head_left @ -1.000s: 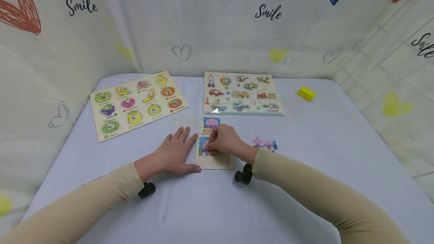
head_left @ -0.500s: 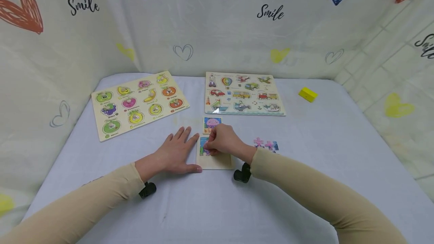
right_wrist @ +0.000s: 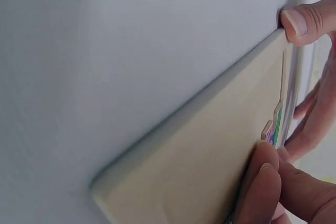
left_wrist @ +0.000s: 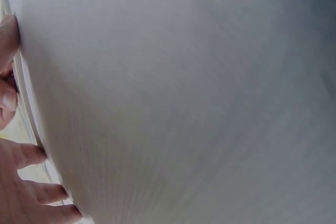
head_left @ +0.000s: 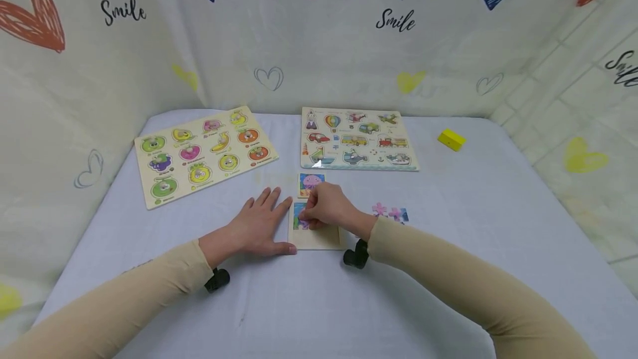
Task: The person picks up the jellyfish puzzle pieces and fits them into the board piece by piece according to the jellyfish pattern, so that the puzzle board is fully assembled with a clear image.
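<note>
One tray (head_left: 311,241) lies at the person's twelve; the left hand (head_left: 259,225) is spread, thumb on its seven-thirty corner; the right hand (head_left: 329,206) bunches over set pieces (head_left: 297,212), its grip I cannot tell. Around it: one card (head_left: 312,179) at twelve, at least two loose pieces (head_left: 380,209) at three, two boards (head_left: 204,151) at ten and one, one block (head_left: 452,139) at two

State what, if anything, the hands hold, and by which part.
The left hand holds nothing; its thumb touches the puzzle board. Whether the right hand, fingers bunched, pinches anything cannot be told.
</note>
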